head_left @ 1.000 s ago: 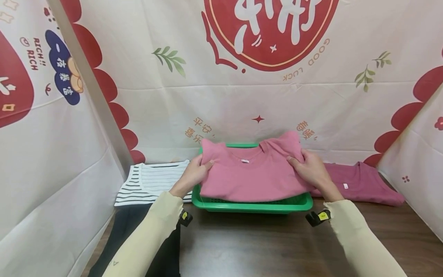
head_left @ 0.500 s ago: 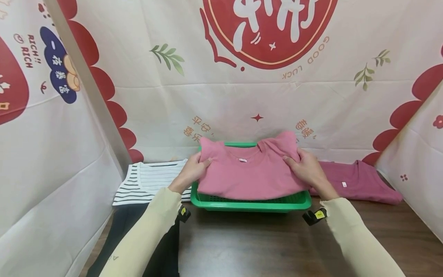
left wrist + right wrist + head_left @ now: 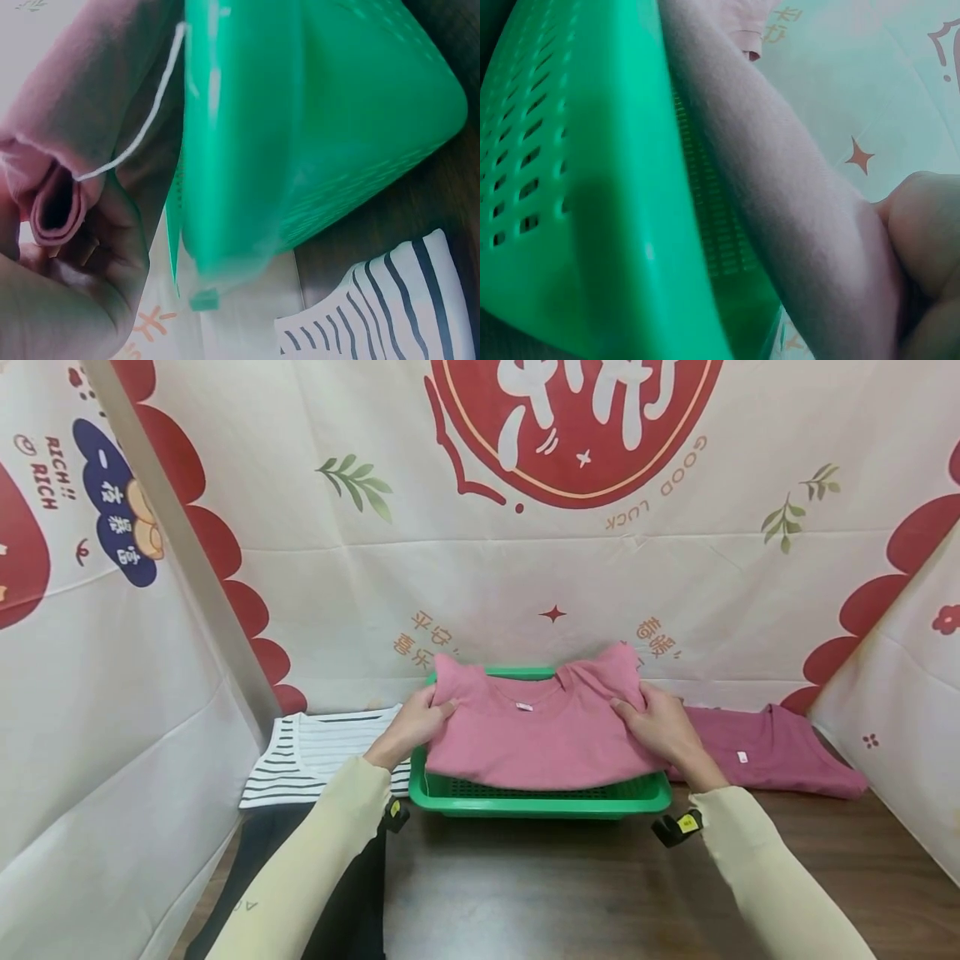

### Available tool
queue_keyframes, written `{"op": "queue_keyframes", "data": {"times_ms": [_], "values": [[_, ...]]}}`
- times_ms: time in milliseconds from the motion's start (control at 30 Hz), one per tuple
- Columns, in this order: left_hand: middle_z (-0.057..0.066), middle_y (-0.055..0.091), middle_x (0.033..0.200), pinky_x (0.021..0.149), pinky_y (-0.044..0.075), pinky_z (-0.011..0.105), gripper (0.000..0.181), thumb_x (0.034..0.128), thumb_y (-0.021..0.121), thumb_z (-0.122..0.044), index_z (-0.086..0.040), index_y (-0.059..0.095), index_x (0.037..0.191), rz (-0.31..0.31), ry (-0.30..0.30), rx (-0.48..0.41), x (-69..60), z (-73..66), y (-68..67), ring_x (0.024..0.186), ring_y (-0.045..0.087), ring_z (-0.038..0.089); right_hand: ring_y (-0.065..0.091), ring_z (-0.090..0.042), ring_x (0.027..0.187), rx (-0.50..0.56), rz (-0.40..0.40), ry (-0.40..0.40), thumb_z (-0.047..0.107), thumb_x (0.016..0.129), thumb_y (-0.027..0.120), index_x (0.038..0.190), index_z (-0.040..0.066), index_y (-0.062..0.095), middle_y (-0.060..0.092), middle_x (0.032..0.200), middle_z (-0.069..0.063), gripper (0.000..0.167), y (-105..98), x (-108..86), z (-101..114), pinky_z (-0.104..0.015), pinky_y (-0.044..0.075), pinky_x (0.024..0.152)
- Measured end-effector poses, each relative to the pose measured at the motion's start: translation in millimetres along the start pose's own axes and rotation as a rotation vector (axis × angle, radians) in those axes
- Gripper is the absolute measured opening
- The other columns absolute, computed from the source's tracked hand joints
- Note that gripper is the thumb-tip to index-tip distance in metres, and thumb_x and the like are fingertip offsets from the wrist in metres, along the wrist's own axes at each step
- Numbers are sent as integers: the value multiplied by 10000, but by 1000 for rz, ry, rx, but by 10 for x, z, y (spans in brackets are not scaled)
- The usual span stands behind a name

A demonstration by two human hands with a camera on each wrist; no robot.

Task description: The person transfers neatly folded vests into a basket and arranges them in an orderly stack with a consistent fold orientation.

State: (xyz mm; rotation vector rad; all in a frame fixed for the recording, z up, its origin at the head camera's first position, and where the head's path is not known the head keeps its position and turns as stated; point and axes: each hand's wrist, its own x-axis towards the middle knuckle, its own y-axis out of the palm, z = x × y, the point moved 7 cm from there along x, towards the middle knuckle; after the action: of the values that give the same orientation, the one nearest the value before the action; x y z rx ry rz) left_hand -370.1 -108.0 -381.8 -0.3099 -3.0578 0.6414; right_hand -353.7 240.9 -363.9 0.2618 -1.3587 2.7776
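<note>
A folded pink T-shirt (image 3: 536,735) is held over a green plastic basket (image 3: 540,806), neckline and label toward the back wall. My left hand (image 3: 414,722) grips its left side, thumb on top; in the left wrist view the fingers curl round the rolled pink fabric (image 3: 82,97), from which a white thread (image 3: 154,112) hangs. My right hand (image 3: 660,724) pinches the right side with the thumb on top. Seen from the right wrist, the cloth (image 3: 780,187) spans above the basket's rim (image 3: 641,187). Whether the shirt touches the basket floor is hidden.
A striped white top (image 3: 322,756) lies left of the basket, beside dark trousers (image 3: 262,852) partly under my left sleeve. To the right lies a folded magenta shirt (image 3: 780,756). Printed cloth walls (image 3: 480,585) stand behind and at both sides of the wooden table (image 3: 525,885).
The scene shifts slightly left as the head view turns. Both hands keep their hold on the pink T-shirt, which stays over the basket with hardly any movement.
</note>
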Motion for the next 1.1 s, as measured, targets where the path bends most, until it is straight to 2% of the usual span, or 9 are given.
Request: {"op": "queue_keyframes", "data": {"times_ms": [333,433,600,833,1100], "values": [[113,642,1140,743,511,339,319,1019,540,-249,-119,606,1302,11,-6,12,2,28,-11,921,602,203,587,-319,873,-33,-5,-21,351,1012,546,1255,-42,549,643,1078,-264,462,37,13,-20,-455,473,727],[115,644,1104,717,508,331,308,1020,537,-240,-103,613,1285,19,-10,-1,-2,29,-3,884,599,197,593,-319,876,-39,1,-19,349,1013,542,1266,-49,542,641,1091,-273,472,57,11,-23,-451,475,722],[101,641,1055,705,496,316,296,1022,535,-239,-100,621,1269,29,-19,-8,6,48,17,845,587,182,578,-305,838,-47,-1,-22,332,1012,549,1201,-43,567,644,1038,-252,420,80,5,-36,-419,458,693],[83,632,954,654,488,301,261,1017,546,-237,-87,646,1206,27,-23,4,30,129,36,775,569,166,592,-305,866,-47,2,-23,322,1009,556,1230,-38,565,641,1101,-266,423,124,-1,-79,-426,465,707],[88,650,1006,680,490,302,278,1018,543,-239,-96,642,1235,19,3,57,26,120,46,811,572,166,593,-316,858,-81,1,-30,286,991,582,1199,-62,584,644,1092,-283,406,139,-1,-37,-437,464,693]]}}
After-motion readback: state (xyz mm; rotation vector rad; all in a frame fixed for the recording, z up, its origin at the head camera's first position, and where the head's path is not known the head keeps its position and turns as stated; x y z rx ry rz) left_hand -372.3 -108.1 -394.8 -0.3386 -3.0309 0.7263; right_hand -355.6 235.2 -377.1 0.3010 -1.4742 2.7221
